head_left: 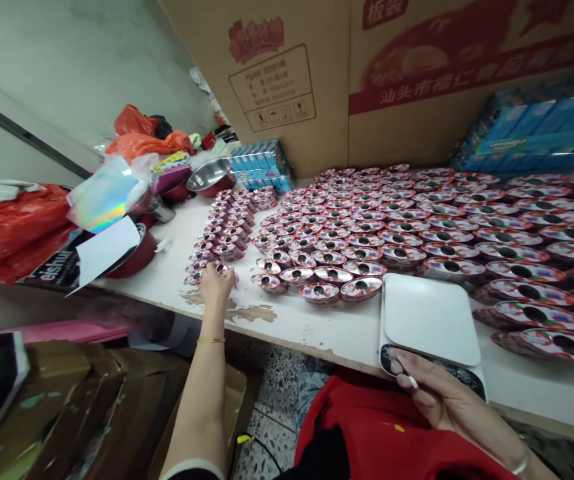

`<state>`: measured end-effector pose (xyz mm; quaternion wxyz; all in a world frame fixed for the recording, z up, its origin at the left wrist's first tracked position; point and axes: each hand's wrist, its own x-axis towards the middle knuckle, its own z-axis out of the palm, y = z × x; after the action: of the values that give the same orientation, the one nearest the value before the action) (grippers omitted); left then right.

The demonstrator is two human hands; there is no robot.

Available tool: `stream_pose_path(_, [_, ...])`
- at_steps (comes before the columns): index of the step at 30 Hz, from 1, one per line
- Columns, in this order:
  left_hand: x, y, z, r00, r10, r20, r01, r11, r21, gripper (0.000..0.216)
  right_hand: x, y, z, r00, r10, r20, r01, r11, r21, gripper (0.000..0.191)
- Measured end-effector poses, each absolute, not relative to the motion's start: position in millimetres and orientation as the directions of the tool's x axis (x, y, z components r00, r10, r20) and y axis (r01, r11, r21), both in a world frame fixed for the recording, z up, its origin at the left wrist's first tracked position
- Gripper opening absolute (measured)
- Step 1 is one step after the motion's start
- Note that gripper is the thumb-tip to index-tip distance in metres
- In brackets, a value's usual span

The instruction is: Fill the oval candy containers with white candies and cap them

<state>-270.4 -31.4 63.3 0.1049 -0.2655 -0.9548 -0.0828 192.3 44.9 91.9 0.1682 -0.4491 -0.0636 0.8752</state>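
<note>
I find left hand (217,285) curled on oval-topped packets (228,249), eight o'clock; right hand (431,392) loosely bent, four o'clock; holds unclear. Bumping could topple packets.

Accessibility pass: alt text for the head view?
A person's left hand is on the near end of a narrow group of eye-shaped stacks on a white table; the right hand is at a white scale's front. A larger group stands before a cardboard box.
</note>
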Motion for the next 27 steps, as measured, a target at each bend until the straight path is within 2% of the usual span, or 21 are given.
stream_pose_path(3, [-267.0, -32.3, 62.3, -0.830, 0.513, 0.222, 0.540, 0.838, 0.083, 0.033, 196.8, 45.3, 87.4, -0.553, 0.389, -0.737, -0.286, -0.919, -0.270, 0.040])
stream_pose_path(6, [-258.7, -39.6, 74.5, -0.802, 0.550, 0.235, 0.579, 0.812, 0.075, 0.027, 203.1, 47.2, 83.1, -0.558, 0.400, -0.727, -0.308, -0.914, -0.265, 0.042])
stream_pose_path(9, [-232.7, -42.4, 102.4, -0.726, 0.612, 0.315, 0.676, 0.720, 0.159, 0.026, 208.1, 50.7, 84.3, -0.594, 0.424, -0.684, -0.302, -0.905, -0.300, 0.038])
stream_pose_path(13, [-151.6, -15.4, 143.8, -0.537, 0.766, 0.354, 0.820, 0.377, 0.430, 0.039, 213.8, 61.6, 91.5, -0.601, 0.517, -0.609, -0.307, -0.853, -0.422, 0.041])
stream_pose_path(15, [-95.8, 9.5, 155.9, -0.339, 0.886, 0.318, 0.871, 0.167, 0.463, 0.039, 219.3, 68.9, 93.2, -0.588, 0.562, -0.582, -0.304, -0.820, -0.485, 0.039])
stream_pose_path(18, [-11.7, 48.6, 153.7, -0.038, 0.954, 0.298, 0.896, -0.100, 0.434, 0.040, 232.6, 75.8, 93.2, -0.567, 0.617, -0.546, -0.299, -0.772, -0.561, 0.034])
stream_pose_path(20, [32.6, 71.4, 140.1, 0.067, 0.948, 0.311, 0.918, -0.181, 0.354, 0.045, 243.0, 76.2, 92.1, -0.545, 0.655, -0.523, -0.324, -0.740, -0.590, 0.032])
stream_pose_path(23, [72.8, 96.5, 115.9, 0.079, 0.953, 0.291, 0.964, -0.147, 0.220, 0.051, 258.1, 73.8, 88.3, -0.509, 0.687, -0.518, -0.374, -0.719, -0.586, 0.030])
stream_pose_path(27, [94.1, 110.1, 101.8, -0.005, 0.991, 0.135, 0.993, -0.010, 0.116, 0.054, 272.3, 73.5, 80.8, -0.499, 0.687, -0.529, -0.400, -0.724, -0.562, 0.031])
